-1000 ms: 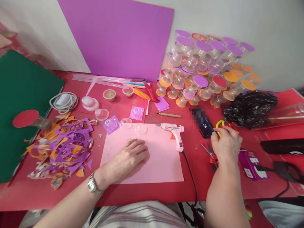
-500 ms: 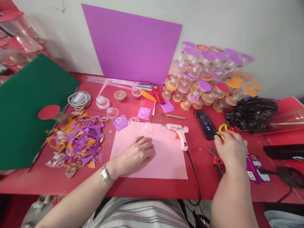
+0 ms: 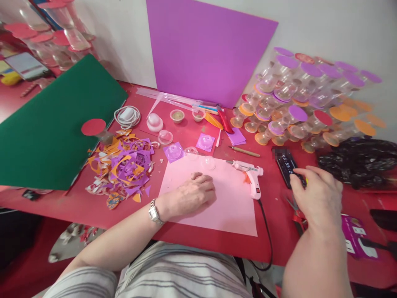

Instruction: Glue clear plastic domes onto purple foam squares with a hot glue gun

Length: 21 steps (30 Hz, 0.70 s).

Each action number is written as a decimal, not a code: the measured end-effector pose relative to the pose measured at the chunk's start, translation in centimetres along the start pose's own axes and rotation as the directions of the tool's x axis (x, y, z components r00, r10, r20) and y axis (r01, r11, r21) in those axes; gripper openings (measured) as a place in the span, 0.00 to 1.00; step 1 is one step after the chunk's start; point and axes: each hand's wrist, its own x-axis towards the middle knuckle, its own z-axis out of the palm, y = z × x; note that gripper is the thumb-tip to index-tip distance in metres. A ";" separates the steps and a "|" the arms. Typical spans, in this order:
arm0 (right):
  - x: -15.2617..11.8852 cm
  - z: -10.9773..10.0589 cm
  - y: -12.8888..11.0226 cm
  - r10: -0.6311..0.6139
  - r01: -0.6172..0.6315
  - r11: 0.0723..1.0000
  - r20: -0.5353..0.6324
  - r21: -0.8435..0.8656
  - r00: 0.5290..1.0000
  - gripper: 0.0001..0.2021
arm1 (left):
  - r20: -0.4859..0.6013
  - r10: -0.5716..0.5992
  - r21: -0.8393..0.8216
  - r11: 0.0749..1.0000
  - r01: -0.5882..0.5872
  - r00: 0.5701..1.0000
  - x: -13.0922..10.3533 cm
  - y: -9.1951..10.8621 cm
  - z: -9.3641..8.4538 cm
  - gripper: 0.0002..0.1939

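Observation:
On a sheet of pink paper (image 3: pixel 231 207) rests my left hand (image 3: pixel 194 192), palm down, holding nothing, fingers loosely stretched. My right hand (image 3: pixel 319 194) is over the lower right end of a black phone (image 3: pixel 283 163) with a lit time display, thumb and fingers apart. Its fingertips are at the phone's edge; whether they press it cannot be seen. Below that hand, partly covered, lie red-handled pliers (image 3: pixel 298 219). A pink hot glue gun (image 3: pixel 248 171) lies at the paper's upper right corner. Clear plastic domes (image 3: pixel 208 162) and purple squares (image 3: pixel 173 152) sit along the paper's top edge.
Foam offcuts (image 3: pixel 124 169) are heaped on the left beside a green board (image 3: pixel 68 128). Clear hourglass-shaped pieces (image 3: pixel 294 109) with coloured discs stack at the back right. A purple sheet (image 3: pixel 207 49) leans on the wall. The glue gun's cord (image 3: pixel 269 231) hangs over the table's front edge.
The view has turned left, so everything appears shifted right. My right hand stays by the phone, its fingers slightly shifted over its lower end. My left hand still rests on the paper.

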 end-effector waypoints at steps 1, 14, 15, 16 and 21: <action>0.3 -0.1 -1.0 -0.027 0.027 0.999 0.009 0.029 1.000 0.15 | 0.009 -0.003 0.001 1.000 0.003 1.000 0.0 0.0 0.0 0.06; 2.7 3.1 -15.6 -0.562 0.498 0.819 0.225 0.284 0.796 0.14 | 0.081 -0.070 0.042 0.997 0.067 0.994 -0.1 0.5 -0.6 0.09; 2.7 3.3 -16.1 -0.572 0.514 0.817 0.248 0.261 0.782 0.13 | 0.081 -0.073 0.050 0.996 0.069 0.994 -0.1 0.6 -0.6 0.09; 2.6 3.5 -16.5 -0.580 0.528 0.814 0.271 0.243 0.768 0.11 | 0.080 -0.071 0.057 0.996 0.067 0.994 -0.1 0.6 -0.6 0.09; 3.9 3.2 -16.3 -0.584 0.495 0.806 0.300 0.325 0.754 0.05 | 0.079 -0.066 0.067 0.996 0.061 0.995 -0.3 0.5 -0.5 0.08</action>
